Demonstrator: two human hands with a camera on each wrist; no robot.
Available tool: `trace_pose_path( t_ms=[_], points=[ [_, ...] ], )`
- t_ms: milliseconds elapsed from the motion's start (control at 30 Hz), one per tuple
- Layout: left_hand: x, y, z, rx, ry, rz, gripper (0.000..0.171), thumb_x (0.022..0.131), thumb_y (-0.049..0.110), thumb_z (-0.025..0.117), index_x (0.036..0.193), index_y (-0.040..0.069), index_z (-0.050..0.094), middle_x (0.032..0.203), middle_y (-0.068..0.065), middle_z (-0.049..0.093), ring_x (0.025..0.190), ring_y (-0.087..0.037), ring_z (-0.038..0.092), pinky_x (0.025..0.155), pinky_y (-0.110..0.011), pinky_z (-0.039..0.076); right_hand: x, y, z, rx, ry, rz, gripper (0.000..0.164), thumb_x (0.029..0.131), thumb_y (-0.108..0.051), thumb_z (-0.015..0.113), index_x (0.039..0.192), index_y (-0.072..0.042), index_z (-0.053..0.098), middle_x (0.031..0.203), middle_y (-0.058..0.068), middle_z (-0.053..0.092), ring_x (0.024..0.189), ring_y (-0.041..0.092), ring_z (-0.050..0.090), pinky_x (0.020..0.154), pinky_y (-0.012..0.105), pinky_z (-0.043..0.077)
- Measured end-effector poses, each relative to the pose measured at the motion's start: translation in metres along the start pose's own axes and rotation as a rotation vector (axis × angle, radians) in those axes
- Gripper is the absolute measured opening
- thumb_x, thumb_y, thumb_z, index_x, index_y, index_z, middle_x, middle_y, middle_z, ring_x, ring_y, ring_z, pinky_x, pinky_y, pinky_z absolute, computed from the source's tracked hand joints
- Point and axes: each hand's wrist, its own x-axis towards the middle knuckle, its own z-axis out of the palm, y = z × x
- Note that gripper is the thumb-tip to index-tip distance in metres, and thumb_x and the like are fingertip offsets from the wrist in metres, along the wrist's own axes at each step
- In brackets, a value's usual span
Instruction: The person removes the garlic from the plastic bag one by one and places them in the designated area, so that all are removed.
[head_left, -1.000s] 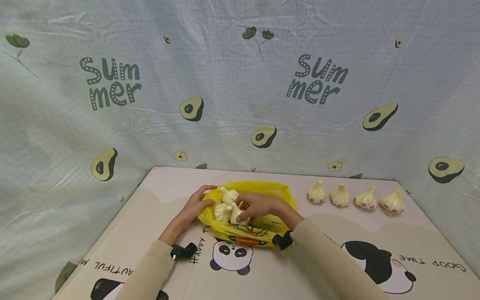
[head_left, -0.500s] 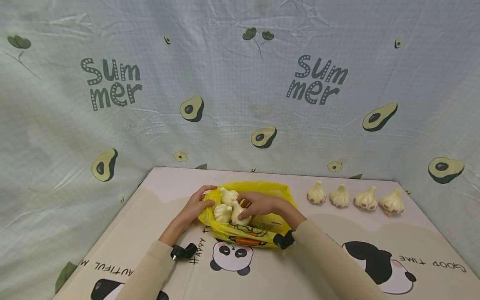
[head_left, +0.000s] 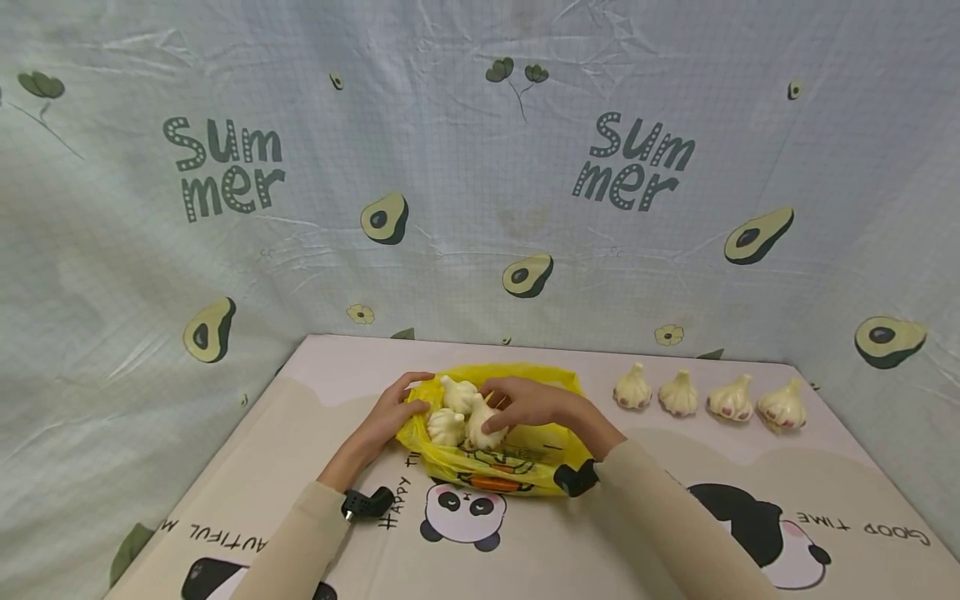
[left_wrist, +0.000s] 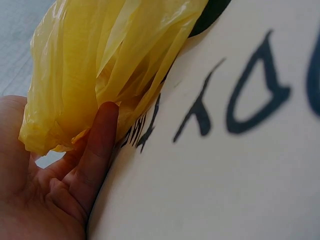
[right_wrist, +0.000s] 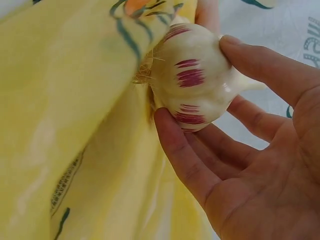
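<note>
A yellow plastic bag (head_left: 573, 383) lies open on the table, its mouth facing up. My left hand (head_left: 388, 411) holds the bag's left end, fingers behind and thumb in front; in the left wrist view the fingers (left_wrist: 100, 145) lie against the crinkled plastic. Inside the bag's left part sit two garlic bulbs, one at the back (head_left: 457, 392) and one in front (head_left: 446, 427). My right hand (head_left: 528, 402) grips a third garlic bulb (head_left: 483, 429) beside them. Up close, this bulb (right_wrist: 195, 75) shows purple streaks and root hairs, pinched between thumb and fingers.
Several garlic bulbs stand in a row at the table's back right, from the leftmost bulb (head_left: 632, 388) to the rightmost bulb (head_left: 782, 407). The pale tablecloth (head_left: 525, 558) carries panda prints. A printed curtain (head_left: 450, 125) hangs behind the table.
My right hand has shifted slightly right with its garlic bulb, drawing it a little away from the other two. The left hand and bag have stayed nearly still.
</note>
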Motion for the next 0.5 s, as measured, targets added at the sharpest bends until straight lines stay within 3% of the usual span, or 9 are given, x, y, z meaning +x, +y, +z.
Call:
trace_pose_path(
  t_ms=[167, 500],
  points=[
    [0.000, 0.000, 0.000, -0.007, -0.009, 0.002, 0.053, 0.098, 0.013, 0.055, 0.149, 0.023, 0.049, 0.144, -0.020, 0.058, 0.107, -0.024, 0.064, 0.087, -0.031, 0.058, -0.004, -0.002, -0.002, -0.021, 0.020, -0.035, 0.053, 0.092, -0.030, 0.076, 0.138, -0.011, 0.057, 0.134, 0.016, 0.065, 0.118, 0.027, 0.063, 0.093, 0.040, 0.059],
    [-0.001, 0.000, -0.001, -0.012, -0.010, 0.001, 0.052, 0.098, 0.012, 0.055, 0.149, 0.023, 0.049, 0.144, -0.020, 0.057, 0.108, -0.023, 0.064, 0.087, -0.031, 0.057, -0.017, -0.004, -0.008, -0.038, 0.067, -0.100, 0.052, 0.093, -0.032, 0.073, 0.137, -0.009, 0.058, 0.139, 0.014, 0.064, 0.131, 0.035, 0.059, 0.108, 0.053, 0.050]
  ],
)
